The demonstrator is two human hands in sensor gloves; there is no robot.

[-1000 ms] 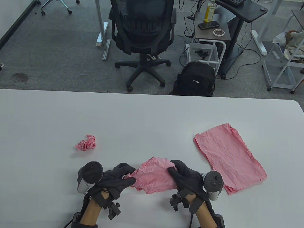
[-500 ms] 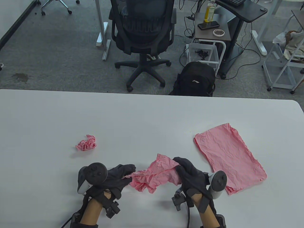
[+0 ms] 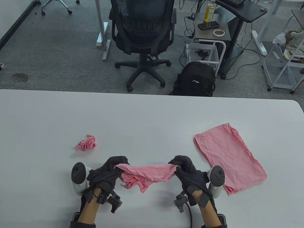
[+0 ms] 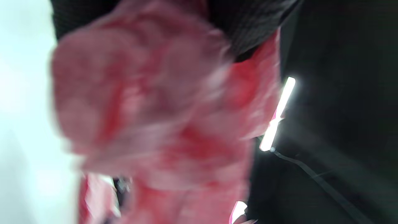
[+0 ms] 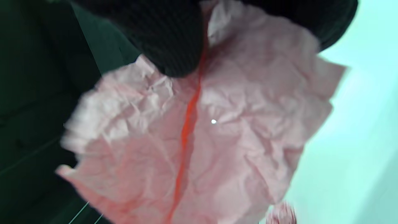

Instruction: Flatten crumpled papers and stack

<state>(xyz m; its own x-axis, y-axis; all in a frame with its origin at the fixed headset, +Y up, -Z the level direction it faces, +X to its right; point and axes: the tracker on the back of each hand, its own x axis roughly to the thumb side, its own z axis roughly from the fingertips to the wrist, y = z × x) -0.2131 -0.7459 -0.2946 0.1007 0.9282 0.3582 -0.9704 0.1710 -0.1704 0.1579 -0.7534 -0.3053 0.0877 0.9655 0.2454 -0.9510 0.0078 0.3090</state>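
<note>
pink paper sheet (image 3: 148,174) looks thin and tear-prone; left hand (image 3: 110,169) and right hand (image 3: 184,167) each pinch an opposite edge, best spot.

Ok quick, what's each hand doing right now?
Left hand: fingers grip the left end of the pink paper.
Right hand: fingers grip the right end of the same paper, which is stretched between the two hands.

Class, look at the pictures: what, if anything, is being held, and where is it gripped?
The pink paper, gripped at its opposite upper ends by the left hand and right hand.
</note>
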